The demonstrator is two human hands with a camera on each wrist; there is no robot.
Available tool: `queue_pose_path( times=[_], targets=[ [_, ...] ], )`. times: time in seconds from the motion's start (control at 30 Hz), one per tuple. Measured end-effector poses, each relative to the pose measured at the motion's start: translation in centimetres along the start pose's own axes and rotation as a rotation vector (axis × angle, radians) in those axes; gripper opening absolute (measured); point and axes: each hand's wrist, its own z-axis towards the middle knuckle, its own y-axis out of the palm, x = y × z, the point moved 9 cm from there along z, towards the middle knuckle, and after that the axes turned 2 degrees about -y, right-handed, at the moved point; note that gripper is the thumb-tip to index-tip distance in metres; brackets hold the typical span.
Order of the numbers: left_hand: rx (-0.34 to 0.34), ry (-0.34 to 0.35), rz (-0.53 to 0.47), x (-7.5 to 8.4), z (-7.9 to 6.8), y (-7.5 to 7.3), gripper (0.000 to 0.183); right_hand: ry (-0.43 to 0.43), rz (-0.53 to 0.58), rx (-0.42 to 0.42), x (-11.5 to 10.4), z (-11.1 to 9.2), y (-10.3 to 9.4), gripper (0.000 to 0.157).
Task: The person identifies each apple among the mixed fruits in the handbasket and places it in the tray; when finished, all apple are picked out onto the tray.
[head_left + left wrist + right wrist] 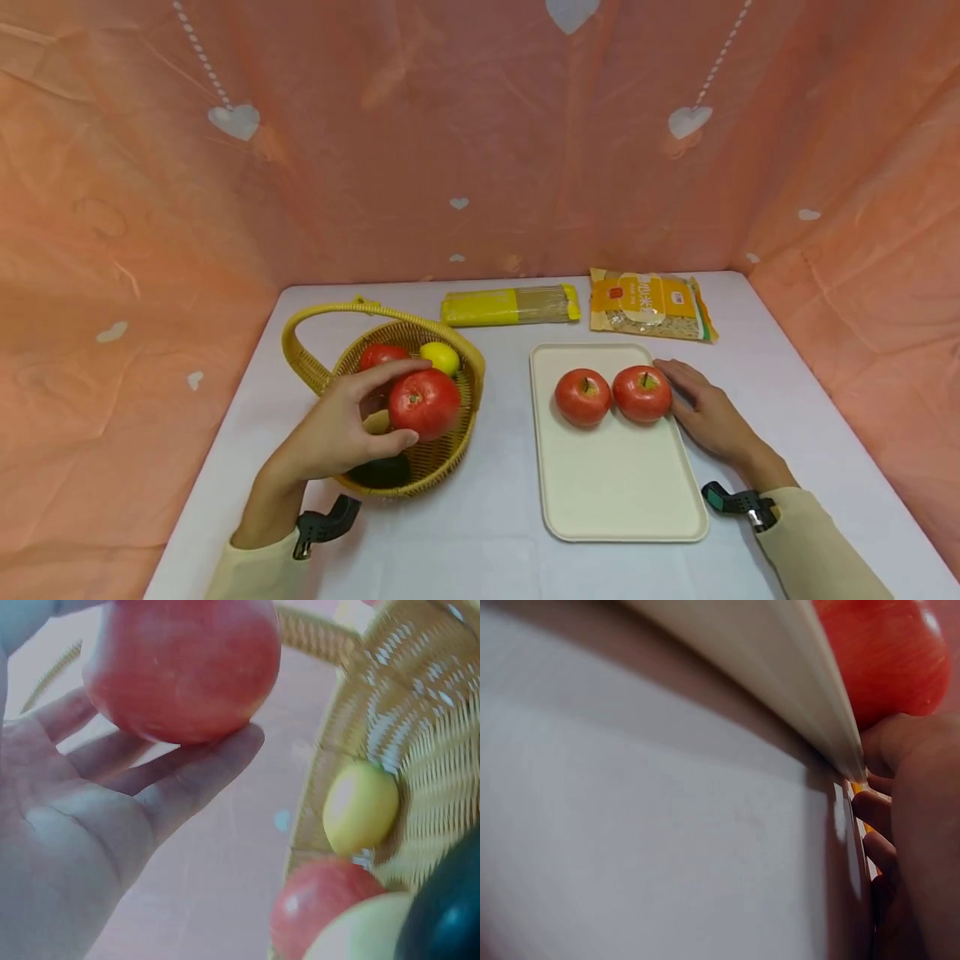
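My left hand [341, 421] holds a red apple [424, 405] between thumb and fingers, above the woven basket [442, 479]. In the left wrist view, the fingers reach along the apple [187, 667]. Inside the basket are a yellow lemon [440, 358], a red round fruit [383, 356], a pale fruit [360, 930] partly hidden, and a dark green one [382, 472]. My right hand [708, 412] rests at the right edge of the cream tray [622, 492], thumb right by the rim and fingers relaxed. Two red apples [582, 397] sit side by side on the tray, the right one [642, 393] close to this hand.
A yellow pack of noodles [510, 306] lies behind, between basket and tray. To its right is an orange bag of grain [649, 305]. The basket's handle [360, 308] arches over its far side. Orange cloth [480, 150] with hearts surrounds the white table.
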Motion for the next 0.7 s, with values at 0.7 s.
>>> queue_pose_path(
  times=[0.7],
  targets=[
    [-0.27,0.189,0.08,5.1,6.2,13.0,0.077,0.001,0.008,-0.007,0.1,0.0,0.0,0.066]
  ],
)
